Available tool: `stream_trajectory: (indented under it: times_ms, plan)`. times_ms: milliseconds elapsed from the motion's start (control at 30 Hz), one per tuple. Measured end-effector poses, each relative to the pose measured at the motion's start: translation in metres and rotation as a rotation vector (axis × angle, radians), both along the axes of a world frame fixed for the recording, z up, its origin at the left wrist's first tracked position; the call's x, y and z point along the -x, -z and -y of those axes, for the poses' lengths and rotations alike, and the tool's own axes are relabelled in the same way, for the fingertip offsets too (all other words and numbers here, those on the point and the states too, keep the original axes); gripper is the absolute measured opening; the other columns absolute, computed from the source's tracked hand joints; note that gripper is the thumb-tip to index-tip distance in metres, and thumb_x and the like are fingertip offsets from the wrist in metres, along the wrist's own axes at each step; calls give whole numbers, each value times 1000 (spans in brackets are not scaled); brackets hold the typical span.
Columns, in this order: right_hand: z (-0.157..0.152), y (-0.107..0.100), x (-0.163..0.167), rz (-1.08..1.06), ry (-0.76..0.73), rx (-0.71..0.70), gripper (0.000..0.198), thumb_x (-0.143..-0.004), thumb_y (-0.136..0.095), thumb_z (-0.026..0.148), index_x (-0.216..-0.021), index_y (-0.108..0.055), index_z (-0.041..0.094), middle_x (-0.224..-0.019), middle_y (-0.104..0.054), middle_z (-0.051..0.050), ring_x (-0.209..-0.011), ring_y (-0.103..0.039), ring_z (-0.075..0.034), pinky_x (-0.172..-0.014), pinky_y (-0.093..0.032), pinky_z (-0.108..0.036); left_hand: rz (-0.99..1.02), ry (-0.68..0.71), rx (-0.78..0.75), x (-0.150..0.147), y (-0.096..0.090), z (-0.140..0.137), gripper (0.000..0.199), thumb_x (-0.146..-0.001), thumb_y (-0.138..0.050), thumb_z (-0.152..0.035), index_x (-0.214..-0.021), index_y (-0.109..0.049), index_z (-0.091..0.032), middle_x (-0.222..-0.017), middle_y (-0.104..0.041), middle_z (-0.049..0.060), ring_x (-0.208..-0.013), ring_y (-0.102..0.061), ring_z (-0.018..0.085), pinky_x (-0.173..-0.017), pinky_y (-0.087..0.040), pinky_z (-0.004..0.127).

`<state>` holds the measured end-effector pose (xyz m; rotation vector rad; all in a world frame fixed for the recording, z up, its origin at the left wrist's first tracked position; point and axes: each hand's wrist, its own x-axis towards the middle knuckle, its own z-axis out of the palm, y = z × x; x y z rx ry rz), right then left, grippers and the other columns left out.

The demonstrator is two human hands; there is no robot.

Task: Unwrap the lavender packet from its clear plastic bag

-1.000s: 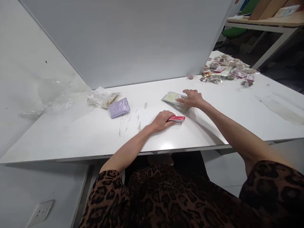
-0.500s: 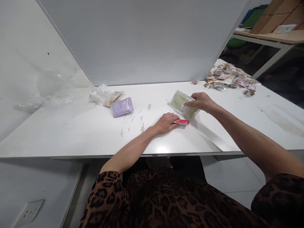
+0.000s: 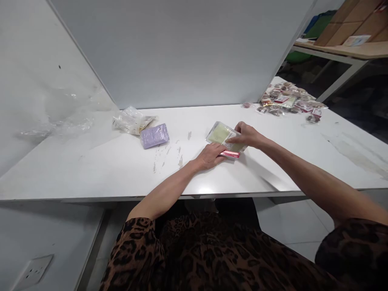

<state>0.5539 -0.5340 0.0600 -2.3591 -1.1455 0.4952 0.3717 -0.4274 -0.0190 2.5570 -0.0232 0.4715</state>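
My right hand (image 3: 246, 135) is closed on the right edge of a pale green flat packet (image 3: 219, 133) with a white printed label. The packet is tilted over the table. Under its near edge, a small red-and-white printed card or thin box (image 3: 230, 154) sticks out from my left hand (image 3: 210, 155), whose fingers are closed round its left end. The packet's near edge meets the fingers of my left hand and partly covers the red-and-white piece. Farther left lies a purple packet (image 3: 154, 136) in clear wrap, touching a crumpled clear plastic wrapper (image 3: 132, 121).
A heap of small clear-wrapped packets (image 3: 285, 99) lies at the back right of the white table (image 3: 100, 173). One small reddish packet (image 3: 247, 105) sits by the grey back panel (image 3: 188, 52). Clear plastic (image 3: 68, 115) is at the left wall. Cardboard boxes (image 3: 348, 24) stand on another table.
My right hand has brought the green packet left and down, onto the red-and-white piece and against my left hand's fingers. My left hand has stayed nearly in place.
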Motion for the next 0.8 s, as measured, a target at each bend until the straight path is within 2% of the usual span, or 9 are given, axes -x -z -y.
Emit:
stream_trajectory:
  times_ms: [67, 133, 267, 333, 400, 500, 633, 700, 800]
  plan:
    - [5, -5, 12, 116, -31, -37, 68, -74, -83, 37, -132, -53, 20, -93, -68, -4, -80, -60, -21, -68, -44, -30, 8, 3, 5, 0, 0, 0, 22, -102, -60, -32, -117, -67, -19, -110, -71, 10, -102, -63, 25, -96, -50, 41]
    - [10, -10, 22, 189, -87, -38, 71, -75, -80, 37, -138, -53, 20, -92, -69, -5, -83, -62, -24, -72, -44, -32, 9, 2, 1, 0, 0, -1, 20, -100, -62, -30, -116, -68, -19, -109, -72, 9, -102, -63, 25, -97, -50, 41]
    - [13, -15, 26, 50, -179, 64, 28, -78, -75, 41, -93, -65, 20, -75, -63, -2, -72, -58, -20, -64, -40, -30, 2, 14, -29, 1, 0, 0, 23, -100, -63, -31, -117, -68, -17, -108, -72, 10, -101, -63, 26, -96, -50, 42]
    - [17, -18, 20, -68, -174, 64, 24, -76, -75, 40, -81, -62, 20, -71, -61, 0, -68, -55, -17, -61, -39, -29, -6, 26, -48, 3, -2, 1, 24, -101, -62, -32, -118, -68, -17, -108, -72, 10, -99, -63, 25, -95, -50, 42]
    - [25, -21, 10, -81, -145, 27, 23, -76, -76, 39, -80, -62, 20, -70, -61, 0, -67, -54, -16, -61, -39, -29, -8, 27, -65, 4, -3, 2, 23, -101, -61, -31, -118, -68, -17, -109, -72, 10, -100, -63, 25, -95, -49, 42]
    - [45, -29, -10, 105, -44, -6, 22, -81, -73, 40, -88, -67, 20, -74, -66, -2, -70, -59, -19, -62, -40, -30, -12, 14, -84, 6, -4, 3, 20, -103, -59, -30, -116, -67, -17, -106, -72, 10, -99, -64, 24, -96, -49, 42]
    - [72, -29, -37, 363, 61, 151, 19, -85, -72, 37, -95, -71, 21, -82, -71, -8, -78, -65, -26, -63, -41, -33, -20, 4, -86, 7, -4, 3, 17, -102, -60, -31, -112, -67, -18, -103, -71, 9, -94, -63, 23, -93, -48, 40]
    - [82, -22, -49, 274, 83, 166, 16, -83, -75, 34, -91, -72, 20, -82, -72, -9, -79, -67, -28, -63, -44, -34, -13, 1, -73, 7, -3, 3, 17, -103, -59, -32, -111, -67, -19, -103, -71, 9, -94, -62, 23, -93, -48, 40]
    - [99, -8, -64, -182, 220, -1, 18, -78, -84, 29, -87, -74, 17, -83, -76, -9, -75, -70, -25, -63, -52, -33, -3, 5, -54, 9, -2, 2, 16, -103, -59, -32, -111, -66, -20, -103, -71, 8, -93, -61, 22, -91, -48, 40]
